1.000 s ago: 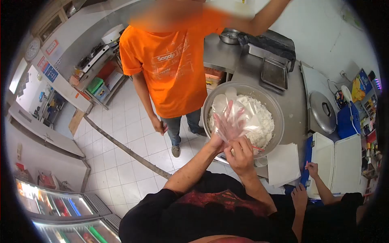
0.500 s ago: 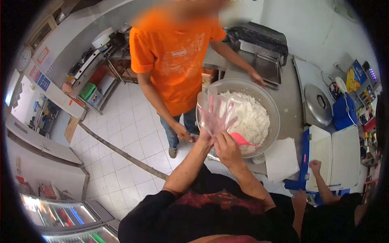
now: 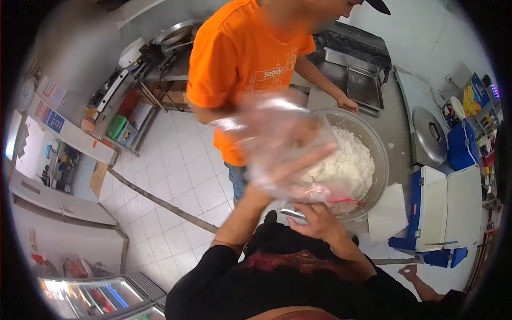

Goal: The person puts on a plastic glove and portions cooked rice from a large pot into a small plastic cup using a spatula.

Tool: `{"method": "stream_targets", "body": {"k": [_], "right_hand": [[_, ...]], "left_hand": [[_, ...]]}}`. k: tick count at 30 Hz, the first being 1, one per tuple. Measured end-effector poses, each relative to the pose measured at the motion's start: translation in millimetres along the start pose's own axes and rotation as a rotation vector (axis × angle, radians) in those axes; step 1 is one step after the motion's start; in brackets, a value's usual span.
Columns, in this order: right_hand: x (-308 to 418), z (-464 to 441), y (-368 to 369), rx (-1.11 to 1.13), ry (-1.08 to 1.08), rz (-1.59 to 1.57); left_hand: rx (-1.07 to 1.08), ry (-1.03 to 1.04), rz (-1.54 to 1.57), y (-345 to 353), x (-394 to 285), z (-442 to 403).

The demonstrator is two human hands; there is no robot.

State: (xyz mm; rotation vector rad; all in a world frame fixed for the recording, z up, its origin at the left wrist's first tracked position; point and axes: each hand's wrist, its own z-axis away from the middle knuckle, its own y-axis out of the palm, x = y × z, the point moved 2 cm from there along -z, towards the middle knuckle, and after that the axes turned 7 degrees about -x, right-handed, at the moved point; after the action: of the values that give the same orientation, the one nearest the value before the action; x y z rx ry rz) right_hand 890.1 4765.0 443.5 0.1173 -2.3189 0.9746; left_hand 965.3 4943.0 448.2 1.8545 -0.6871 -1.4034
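Clear plastic (image 3: 250,141) is over the left hand (image 3: 290,154), near side of the big metal basin (image 3: 383,173). Heavy motion blur: plastic's edges and the fingertips are hard to make out, and it hides part of the basin. Basin holds white rice-like food (image 3: 349,162), plus a pink utensil (image 3: 344,201), partly covered. Blue-and-white cooler (image 3: 433,208) is open, contents unclear. Left hand is open, fingers extended inside the plastic. Right hand (image 3: 320,221) has bent fingers by a shiny metal piece (image 3: 293,212); can't tell if it grips. Co-worker's hand (image 3: 348,104) is at the far rim. Paper sheets (image 3: 388,213) sit beside the basin.
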Motion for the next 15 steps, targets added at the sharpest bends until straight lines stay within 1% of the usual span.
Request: {"method": "stream_targets", "body": {"k": [2,3,4,6,7,10,12,14,15], "right_hand": [[12,-13,-1,-0.059,0.115,-0.243],[7,-12,1,-0.039,0.204,-0.239],[-1,-10,5,-0.003,0.188,-0.157],[-22,-8,14,0.057,0.152,0.013],[-27,-8,15,0.105,0.221,0.046],[-45,1,20,-0.021,0.202,0.096],[-45,-3,3,-0.099,0.294,0.068],[-47,3,-19,-0.178,0.307,0.182],[-47,5,-33,-0.228,0.362,0.152]], "left_hand": [[-0.147,0.317,-0.433,-8,-57,-41],[-0.231,0.425,-0.608,-19,-81,-69],[-0.297,0.488,-0.755,-32,-97,-98],[-0.393,0.554,-1.058,-62,-119,-147],[-0.436,0.578,-1.215,-78,-127,-165],[-0.497,0.612,-1.592,-118,-164,-197],[-0.516,0.577,-1.754,-139,-201,-204],[-0.557,0.579,-1.853,-139,-230,-194],[-0.573,0.743,-1.859,-128,-243,-183]]}}
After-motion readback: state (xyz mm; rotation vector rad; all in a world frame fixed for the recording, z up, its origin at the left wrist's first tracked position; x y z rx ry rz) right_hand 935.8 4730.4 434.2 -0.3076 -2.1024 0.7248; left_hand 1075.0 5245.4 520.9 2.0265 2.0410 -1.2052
